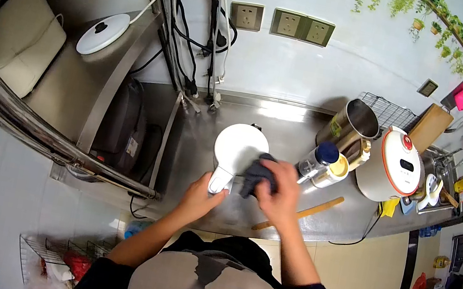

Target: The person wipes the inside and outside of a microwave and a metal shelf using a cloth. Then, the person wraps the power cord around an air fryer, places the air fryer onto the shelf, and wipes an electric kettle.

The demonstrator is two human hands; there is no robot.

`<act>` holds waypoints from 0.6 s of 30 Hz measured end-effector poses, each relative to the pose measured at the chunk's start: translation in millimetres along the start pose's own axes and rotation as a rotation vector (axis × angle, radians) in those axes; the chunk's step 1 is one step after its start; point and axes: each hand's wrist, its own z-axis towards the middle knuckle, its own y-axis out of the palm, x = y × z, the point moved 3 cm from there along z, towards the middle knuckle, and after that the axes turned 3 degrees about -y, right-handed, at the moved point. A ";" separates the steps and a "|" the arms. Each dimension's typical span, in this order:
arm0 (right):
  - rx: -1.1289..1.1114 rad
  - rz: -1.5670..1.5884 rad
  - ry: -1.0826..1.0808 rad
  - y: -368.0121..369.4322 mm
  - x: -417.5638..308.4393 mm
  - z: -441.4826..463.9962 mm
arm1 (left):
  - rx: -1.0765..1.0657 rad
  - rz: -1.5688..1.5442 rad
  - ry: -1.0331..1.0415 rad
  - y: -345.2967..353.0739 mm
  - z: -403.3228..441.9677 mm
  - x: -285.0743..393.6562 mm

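A white round-topped appliance with a handle, like a kettle [238, 147], stands on the steel counter [196, 132] in front of me. My left hand [201, 199] is closed round its handle, on the side nearest my body. In my right hand [280, 191] is a dark grey cloth [259, 176], bunched up against the right side of the white appliance. The fingers of that hand are bent over the cloth.
Right of my hands are a wooden stick [309, 213], a blue-lidded jar [319, 158], a yellow-topped container [333, 171], a steel pot [351, 127] and a white rice cooker [390, 166]. A metal shelf [114, 87] rises at the left, with cables [192, 32] hanging beside it.
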 end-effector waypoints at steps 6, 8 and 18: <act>-0.188 -0.274 -0.113 83.1 -5.6 38.5 | 0.130 0.045 0.136 9.4 -1.4 -8.4; -0.110 -0.362 -0.039 80.5 15.2 57.9 | 0.161 0.117 0.050 9.3 -3.8 -0.4; 0.130 -0.042 0.580 21.7 117.2 -26.1 | 0.121 0.158 0.006 12.8 8.5 -13.7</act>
